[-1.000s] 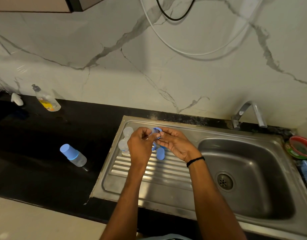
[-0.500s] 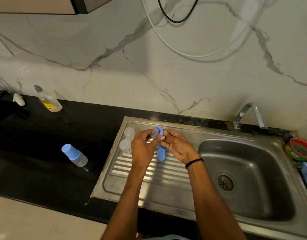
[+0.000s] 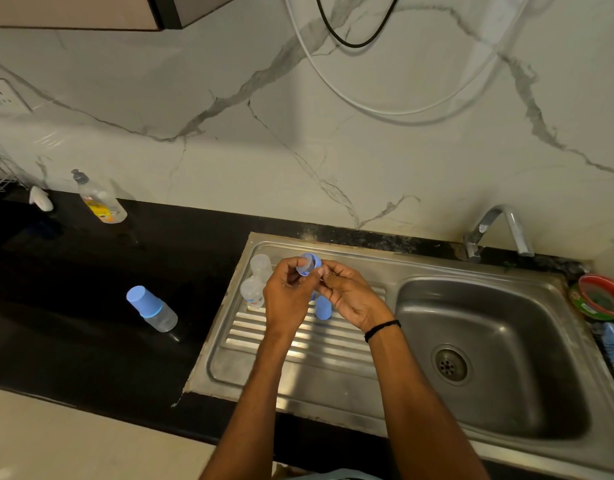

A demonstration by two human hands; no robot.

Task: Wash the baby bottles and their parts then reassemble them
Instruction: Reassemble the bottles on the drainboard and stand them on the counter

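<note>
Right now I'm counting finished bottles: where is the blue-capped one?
In the head view, the blue-capped bottle sits on the black counter, left of the sink's drainboard and nearer than the dish soap.

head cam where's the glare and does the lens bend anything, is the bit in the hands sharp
Head view: bright glare streaks lie on the drainboard ribs. Head view: the wide lens bows the sink rim and tilts the black counter. Head view: the blue ring, pinched by the left hand and right hand, looks soft, its detail unreadable.
</note>
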